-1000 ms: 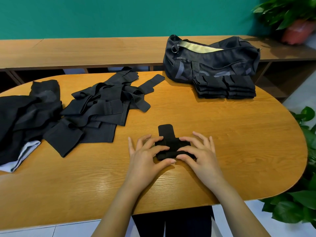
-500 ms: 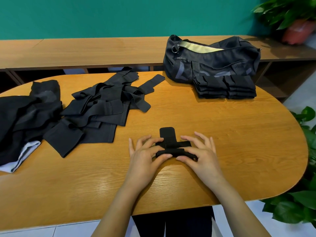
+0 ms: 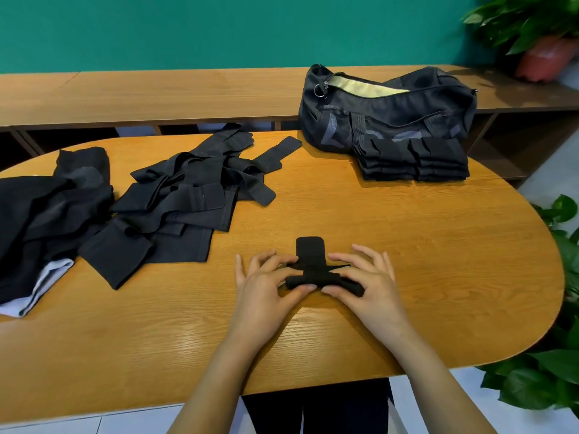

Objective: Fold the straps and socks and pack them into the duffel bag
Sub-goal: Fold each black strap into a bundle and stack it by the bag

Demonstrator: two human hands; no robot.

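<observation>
Both hands pinch a half-rolled black strap (image 3: 316, 270) near table (image 3: 438, 261) front edge: left hand (image 3: 263, 286) grips its left end, right hand (image 3: 369, 285) its right end, thumbs underneath. Further back left, loose strap pile (image 3: 188, 195). Far right, folded stack (image 3: 413, 161) touching open duffel bag (image 3: 385, 108).

My left hand (image 3: 263, 286) and right hand (image 3: 369, 283) cover both ends of the strap (image 3: 310, 250); the dark clothes heap (image 3: 37, 220) runs off the left edge.
</observation>
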